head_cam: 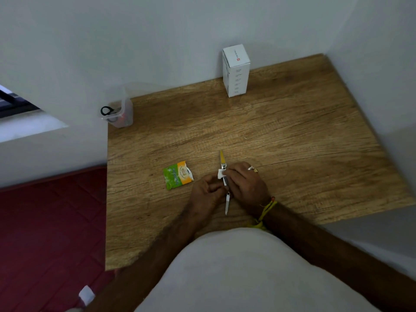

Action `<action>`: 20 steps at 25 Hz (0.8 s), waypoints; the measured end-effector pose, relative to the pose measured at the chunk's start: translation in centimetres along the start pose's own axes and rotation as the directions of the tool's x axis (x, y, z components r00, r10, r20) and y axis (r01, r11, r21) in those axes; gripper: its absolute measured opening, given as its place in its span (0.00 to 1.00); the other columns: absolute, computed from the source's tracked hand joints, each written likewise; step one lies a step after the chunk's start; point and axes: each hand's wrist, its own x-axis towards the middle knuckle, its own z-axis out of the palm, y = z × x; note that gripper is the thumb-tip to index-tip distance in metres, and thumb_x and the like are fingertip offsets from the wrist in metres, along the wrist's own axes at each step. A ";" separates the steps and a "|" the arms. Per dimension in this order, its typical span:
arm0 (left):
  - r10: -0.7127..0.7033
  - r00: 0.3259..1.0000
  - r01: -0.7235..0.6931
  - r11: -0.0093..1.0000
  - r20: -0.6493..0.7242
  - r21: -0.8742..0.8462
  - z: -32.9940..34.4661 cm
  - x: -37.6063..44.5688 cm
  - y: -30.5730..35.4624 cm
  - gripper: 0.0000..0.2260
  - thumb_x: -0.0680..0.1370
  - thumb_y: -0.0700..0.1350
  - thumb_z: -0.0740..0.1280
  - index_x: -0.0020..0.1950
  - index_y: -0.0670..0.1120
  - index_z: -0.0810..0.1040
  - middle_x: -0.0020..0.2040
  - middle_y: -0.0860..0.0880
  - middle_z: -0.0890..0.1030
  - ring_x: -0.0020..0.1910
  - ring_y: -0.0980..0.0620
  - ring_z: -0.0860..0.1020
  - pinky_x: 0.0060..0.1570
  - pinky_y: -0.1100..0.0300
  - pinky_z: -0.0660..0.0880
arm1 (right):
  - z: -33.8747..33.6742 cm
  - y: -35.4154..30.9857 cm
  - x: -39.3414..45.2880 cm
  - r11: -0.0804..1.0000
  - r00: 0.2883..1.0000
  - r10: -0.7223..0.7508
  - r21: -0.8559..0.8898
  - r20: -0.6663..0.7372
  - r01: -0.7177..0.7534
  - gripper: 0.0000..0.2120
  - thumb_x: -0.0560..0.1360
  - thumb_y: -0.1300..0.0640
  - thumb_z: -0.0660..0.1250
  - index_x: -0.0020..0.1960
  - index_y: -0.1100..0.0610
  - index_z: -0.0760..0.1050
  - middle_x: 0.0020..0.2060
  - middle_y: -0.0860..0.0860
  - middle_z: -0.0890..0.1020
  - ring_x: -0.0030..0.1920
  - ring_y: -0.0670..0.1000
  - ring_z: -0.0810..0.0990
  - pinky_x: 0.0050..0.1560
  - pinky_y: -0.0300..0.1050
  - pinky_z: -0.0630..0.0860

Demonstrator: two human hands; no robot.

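A nail clipper (222,160) with a yellow lever and a folded-out metal file lies between my hands near the table's front middle. My left hand (206,191) grips its lower body with curled fingers. My right hand (244,184), with rings on it, pinches a small white wipe (221,174) against the clipper's middle. The file blade (227,204) points down toward me. A torn green and orange sachet (178,175) lies flat on the wood just left of my left hand.
A wooden table (281,140) fills the corner between white walls. A tall white box (236,69) stands at the back. A clear plastic tub (118,111) with black-handled scissors sits at the back left corner. Red floor lies left.
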 end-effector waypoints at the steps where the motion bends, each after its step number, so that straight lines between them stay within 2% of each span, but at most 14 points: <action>1: 0.004 1.000 -0.004 1.000 -0.001 0.002 0.0 -0.1 0.0 0.17 0.77 0.31 0.68 0.65 0.41 0.77 0.53 0.42 0.85 0.52 0.46 0.84 0.46 0.60 0.80 | -0.1 0.0 0.0 1.000 1.000 0.005 0.007 -0.003 -0.005 0.10 0.78 0.61 0.63 0.54 0.63 0.80 0.50 0.57 0.82 0.49 0.57 0.79 0.50 0.53 0.76; 9: 0.023 1.000 -0.024 0.999 0.008 0.041 -0.2 0.0 0.0 0.15 0.78 0.32 0.68 0.62 0.46 0.79 0.52 0.43 0.86 0.51 0.47 0.85 0.46 0.60 0.80 | -0.3 0.0 -0.1 1.000 1.000 -0.018 0.002 0.010 0.018 0.10 0.78 0.61 0.63 0.53 0.64 0.81 0.49 0.57 0.82 0.49 0.57 0.79 0.49 0.52 0.76; 15: 0.037 0.999 -0.038 0.998 0.038 0.041 -0.6 0.2 -0.6 0.17 0.77 0.32 0.69 0.65 0.43 0.78 0.55 0.41 0.85 0.55 0.42 0.83 0.53 0.54 0.80 | -0.5 0.0 -0.2 1.000 1.000 -0.016 0.020 0.026 0.015 0.07 0.76 0.64 0.67 0.53 0.63 0.81 0.50 0.57 0.81 0.48 0.58 0.78 0.49 0.51 0.75; 18: 0.041 0.997 -0.043 0.999 0.065 0.032 -0.9 0.3 -0.9 0.21 0.75 0.32 0.71 0.68 0.42 0.76 0.57 0.41 0.84 0.58 0.42 0.82 0.58 0.49 0.79 | -0.8 0.0 -0.3 0.999 1.000 0.001 0.037 0.022 -0.002 0.07 0.77 0.64 0.66 0.53 0.63 0.81 0.50 0.57 0.81 0.48 0.57 0.79 0.49 0.51 0.76; 20: 0.038 0.997 -0.041 0.998 0.066 0.039 -0.9 0.3 -0.8 0.22 0.75 0.32 0.71 0.68 0.42 0.76 0.57 0.41 0.84 0.59 0.42 0.82 0.58 0.49 0.79 | -0.7 0.1 -0.4 0.999 1.000 -0.003 0.044 0.028 0.001 0.07 0.77 0.64 0.67 0.53 0.63 0.81 0.49 0.57 0.81 0.48 0.57 0.79 0.48 0.51 0.76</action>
